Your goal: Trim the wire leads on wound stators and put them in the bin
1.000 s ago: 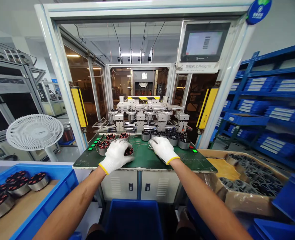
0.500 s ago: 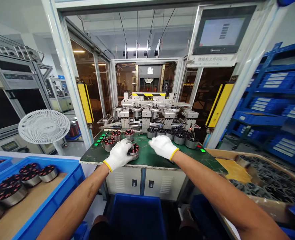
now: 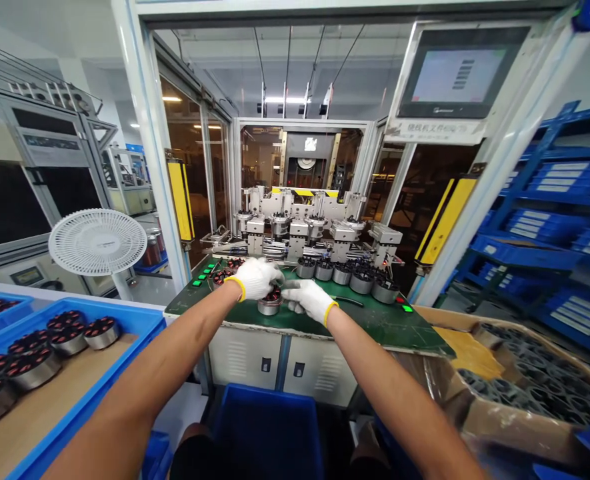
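A wound stator (image 3: 269, 305) with a steel shell and red-and-black windings stands near the front edge of the green workbench (image 3: 375, 323). My left hand (image 3: 255, 279), in a white glove with a yellow cuff, is just behind and above it, and its grip is unclear. My right hand (image 3: 307, 300) comes in from the right, its fingertips against the stator's side. Behind my left hand, another wound stator (image 3: 219, 277) is partly hidden. Several unwound steel stators (image 3: 342, 275) stand in a row at the bench's back. A thin dark tool (image 3: 347, 301) lies to the right of my right hand.
A winding machine (image 3: 299, 230) stands behind the bench between yellow light curtains. To the left, a blue tray (image 3: 99, 327) holds several wound stators. To the right, a cardboard box (image 3: 475, 393) holds dark stator cores. A blue crate (image 3: 267, 427) sits below the bench.
My left hand has moved back off the stator, and my right hand has moved left against it. The stator stays in place on the bench. The whole view has shifted as my head moved.
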`<state>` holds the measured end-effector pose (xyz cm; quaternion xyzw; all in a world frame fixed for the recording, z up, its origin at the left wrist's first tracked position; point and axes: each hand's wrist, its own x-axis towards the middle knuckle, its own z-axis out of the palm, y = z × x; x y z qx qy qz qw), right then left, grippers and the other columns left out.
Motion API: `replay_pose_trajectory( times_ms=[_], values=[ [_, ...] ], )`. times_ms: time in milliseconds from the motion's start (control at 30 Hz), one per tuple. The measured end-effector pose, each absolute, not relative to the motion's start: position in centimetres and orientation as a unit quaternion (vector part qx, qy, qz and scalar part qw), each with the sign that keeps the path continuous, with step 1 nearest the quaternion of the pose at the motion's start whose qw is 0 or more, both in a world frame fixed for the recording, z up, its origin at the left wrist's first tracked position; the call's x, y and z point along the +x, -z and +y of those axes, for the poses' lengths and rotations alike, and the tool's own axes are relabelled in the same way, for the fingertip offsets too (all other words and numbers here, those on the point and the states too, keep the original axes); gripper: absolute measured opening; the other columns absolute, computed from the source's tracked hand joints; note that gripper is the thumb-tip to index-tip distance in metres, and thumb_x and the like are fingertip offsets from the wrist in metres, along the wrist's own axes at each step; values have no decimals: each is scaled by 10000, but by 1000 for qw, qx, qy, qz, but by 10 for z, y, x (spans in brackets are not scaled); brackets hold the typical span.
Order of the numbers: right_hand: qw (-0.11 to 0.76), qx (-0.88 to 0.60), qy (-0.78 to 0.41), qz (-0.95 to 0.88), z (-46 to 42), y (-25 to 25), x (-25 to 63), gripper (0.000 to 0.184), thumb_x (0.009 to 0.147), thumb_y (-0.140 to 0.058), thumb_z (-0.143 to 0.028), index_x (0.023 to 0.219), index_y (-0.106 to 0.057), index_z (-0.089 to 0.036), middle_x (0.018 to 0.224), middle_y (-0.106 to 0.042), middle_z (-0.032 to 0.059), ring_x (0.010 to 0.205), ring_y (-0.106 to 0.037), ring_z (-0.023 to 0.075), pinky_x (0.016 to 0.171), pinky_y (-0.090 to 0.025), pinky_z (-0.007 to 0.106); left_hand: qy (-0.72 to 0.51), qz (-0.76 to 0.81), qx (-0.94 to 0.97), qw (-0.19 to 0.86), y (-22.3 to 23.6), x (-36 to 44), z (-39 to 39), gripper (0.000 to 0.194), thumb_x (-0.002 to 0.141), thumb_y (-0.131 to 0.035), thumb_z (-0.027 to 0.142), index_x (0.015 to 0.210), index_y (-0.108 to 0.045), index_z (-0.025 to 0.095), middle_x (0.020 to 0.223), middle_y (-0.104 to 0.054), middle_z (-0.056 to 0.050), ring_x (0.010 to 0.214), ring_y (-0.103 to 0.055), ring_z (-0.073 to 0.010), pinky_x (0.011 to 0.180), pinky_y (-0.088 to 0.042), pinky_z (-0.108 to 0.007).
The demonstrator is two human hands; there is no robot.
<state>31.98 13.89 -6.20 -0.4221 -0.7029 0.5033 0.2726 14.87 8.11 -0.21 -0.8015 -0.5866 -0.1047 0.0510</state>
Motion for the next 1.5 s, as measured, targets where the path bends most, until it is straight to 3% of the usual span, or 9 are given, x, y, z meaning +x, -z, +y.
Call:
replay_pose_trajectory(
  times_ms=[133,333,567,667,767,1000,1200,1333,1500],
  values=[
    [250,-379,-550,-701,137,68,317,428,699,-564,-239,1103,-574,-95,557,-518,-45,413,-422,63,369,-280,169,65,-583,-810,-5,8,142,108,349,665,-614,214,965,-709,365,929,-725,44,842,-645,-175,667,-458,-221],
    [300,-347,-551,-697,146,71,359,556,678,-593,-291,1198,-541,-100,535,-463,-73,416,-386,62,376,-262,167,77,-623,-779,6,18,136,107,318,683,-573,292,968,-709,328,984,-726,7,888,-655,-216,697,-483,-267],
    [366,-507,-388,-677,175,58,400,455,720,-540,-219,1152,-582,-82,601,-558,-4,448,-430,92,441,-333,214,89,-687,-721,12,20,146,100,282,667,-567,309,911,-710,293,980,-722,-37,905,-660,-237,747,-510,-312],
    [419,-549,-284,-665,164,42,390,441,759,-569,-252,1186,-570,-144,809,-646,54,644,-563,140,592,-427,245,93,-716,-691,16,23,155,99,281,663,-570,325,887,-710,230,970,-717,-99,900,-664,-261,744,-515,-332],
    [454,-516,-153,-710,138,36,364,409,832,-528,-370,1224,-543,-252,1027,-665,37,868,-606,171,751,-455,268,102,-742,-662,18,26,163,97,327,673,-564,334,922,-703,173,979,-704,-162,928,-662,-280,755,-513,-337],
    [184,-515,-31,-837,116,67,317,397,811,-495,-235,1201,-559,-277,1082,-679,7,964,-633,156,732,-473,213,119,-772,-624,8,28,172,94,400,688,-540,353,998,-679,142,999,-689,-201,939,-662,-305,728,-514,-346],
    [117,-537,76,-832,125,81,347,334,871,-364,-149,1085,-615,-204,948,-669,130,878,-655,261,723,-478,366,126,-772,-623,9,31,173,92,356,701,-522,335,961,-679,148,986,-693,-173,923,-661,-283,721,-499,-317],
    [85,-528,132,-835,130,85,365,356,902,-327,-164,1142,-582,-225,962,-654,125,860,-651,270,707,-476,379,128,-771,-624,19,30,175,88,358,729,-500,355,967,-671,149,1010,-680,-177,939,-650,-297,722,-496,-341],
    [71,-515,159,-839,133,89,362,355,924,-315,-215,1187,-554,-228,1029,-637,125,849,-648,247,674,-476,333,114,-732,-670,43,18,166,66,529,748,-466,613,1009,-668,200,973,-673,-141,895,-640,-314,707,-489,-383]
  ],
)
